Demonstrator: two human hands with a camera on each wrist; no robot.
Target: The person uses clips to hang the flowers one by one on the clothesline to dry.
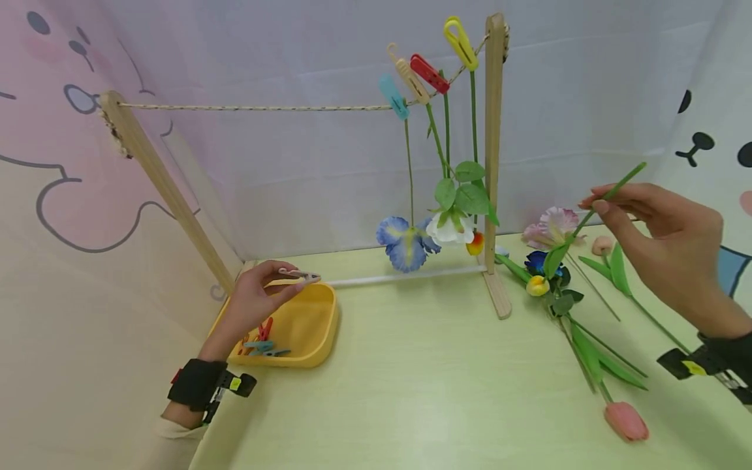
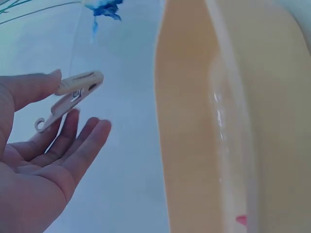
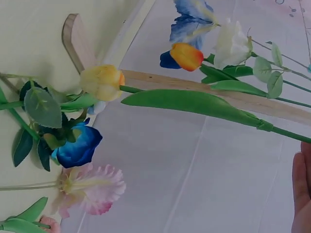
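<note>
My left hand (image 1: 255, 300) pinches a beige clothespin (image 1: 301, 275) above the yellow basket (image 1: 332, 320). In the left wrist view the clothespin (image 2: 73, 94) sits between thumb and fingers, a small hook at one end. On the right, my other hand (image 1: 670, 238) holds a yellow tulip (image 1: 537, 286) by its green stem, bloom hanging down. The right wrist view shows the tulip's bloom (image 3: 102, 82) and long leaf, with only part of the hand at the edge. Several clothespins (image 1: 264, 331) lie in the basket.
A rope (image 1: 264, 108) spans two wooden posts. Blue, beige, red and yellow clothespins on it hold hanging flowers, including a blue iris (image 1: 405, 245), a white rose (image 1: 451, 227) and an orange tulip (image 1: 474, 244). On the table at right lie more flowers, among them a pink tulip (image 1: 626, 421).
</note>
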